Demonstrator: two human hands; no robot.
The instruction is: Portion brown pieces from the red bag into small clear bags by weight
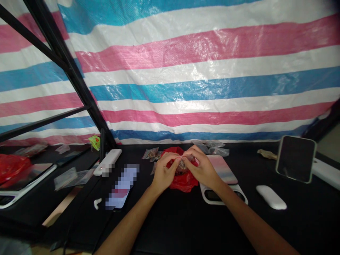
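Both hands meet over the middle of a black table (pixel 180 226). My left hand (pixel 164 172) and my right hand (pixel 199 167) pinch the top edge of a small clear plastic bag (pixel 183 163) with something brown inside. The fingers of both hands are closed on it. Under the hands lies a crumpled red plastic bag (pixel 183 180). A small white scale (pixel 224 184) with a pink and grey top sits just right of my right hand.
Small filled clear bags (pixel 151 153) lie behind the hands, more clear bags (pixel 214 147) at the back. A white power bank (pixel 107 162), a blurred phone (pixel 122 186), a white oval device (pixel 271 197) and a standing dark screen (pixel 295 159) surround them. Black frame poles (pixel 79 88) rise left.
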